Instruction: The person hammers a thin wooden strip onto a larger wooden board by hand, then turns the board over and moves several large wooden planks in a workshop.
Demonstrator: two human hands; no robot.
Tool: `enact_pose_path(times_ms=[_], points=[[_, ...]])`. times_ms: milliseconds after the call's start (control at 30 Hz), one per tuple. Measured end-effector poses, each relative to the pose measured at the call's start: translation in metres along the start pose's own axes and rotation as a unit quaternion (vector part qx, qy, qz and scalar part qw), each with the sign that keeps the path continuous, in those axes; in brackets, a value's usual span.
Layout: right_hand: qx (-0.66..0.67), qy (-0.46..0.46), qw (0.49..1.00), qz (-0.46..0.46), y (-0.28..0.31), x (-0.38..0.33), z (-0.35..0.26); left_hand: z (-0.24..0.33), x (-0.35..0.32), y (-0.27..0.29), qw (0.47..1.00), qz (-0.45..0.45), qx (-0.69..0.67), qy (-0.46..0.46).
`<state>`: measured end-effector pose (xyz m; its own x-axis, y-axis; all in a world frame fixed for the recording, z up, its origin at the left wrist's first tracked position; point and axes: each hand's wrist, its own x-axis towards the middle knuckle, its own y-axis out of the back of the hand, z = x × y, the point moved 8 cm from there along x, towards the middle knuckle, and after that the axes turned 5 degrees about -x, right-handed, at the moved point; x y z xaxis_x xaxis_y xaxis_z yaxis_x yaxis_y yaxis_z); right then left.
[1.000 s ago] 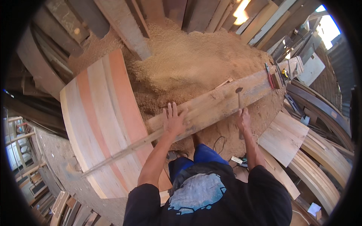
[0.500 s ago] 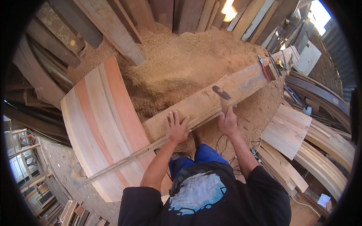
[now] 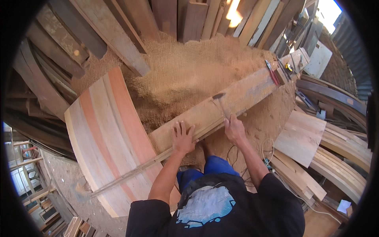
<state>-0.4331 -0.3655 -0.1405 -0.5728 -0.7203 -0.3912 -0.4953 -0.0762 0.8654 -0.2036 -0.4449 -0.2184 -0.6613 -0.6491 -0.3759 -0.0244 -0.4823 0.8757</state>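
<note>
My right hand (image 3: 235, 129) grips the wooden handle of a hammer (image 3: 218, 96), whose dark head is over the top of a long dusty wooden beam (image 3: 244, 96). Whether the head touches the wood I cannot tell. Fingers spread, my left hand (image 3: 183, 138) presses down at the beam's near edge, by a long thin wooden strip (image 3: 134, 170). This strip runs along that edge and on to the lower left across a curved panel (image 3: 106, 134) of pale and reddish boards.
Pliers with red handles (image 3: 272, 73) and a yellow tape measure (image 3: 289, 68) lie on the beam's far right end. Sawdust (image 3: 185, 71) is heaped behind the beam. Planks (image 3: 193, 21) lean along the back. Curved timber (image 3: 335, 170) and a pale board (image 3: 300, 136) are stacked at right.
The hammer has swung to the left, and its head now shows farther left over the beam. My right hand moved slightly left and nearer me; my left hand stays nearly in place.
</note>
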Motion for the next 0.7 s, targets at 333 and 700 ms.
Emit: enact_pose_path(times_ms=[333,700], points=[[0.263,0.087,0.950,0.144,0.025,-0.007,-0.013,-0.026,0.017,0.021,0.997,-0.017,-0.015,0.075],[0.178,0.062,0.975,0.115,0.004,0.005,-0.015,-0.027,0.023,0.024,0.996,-0.025,0.011,0.087]])
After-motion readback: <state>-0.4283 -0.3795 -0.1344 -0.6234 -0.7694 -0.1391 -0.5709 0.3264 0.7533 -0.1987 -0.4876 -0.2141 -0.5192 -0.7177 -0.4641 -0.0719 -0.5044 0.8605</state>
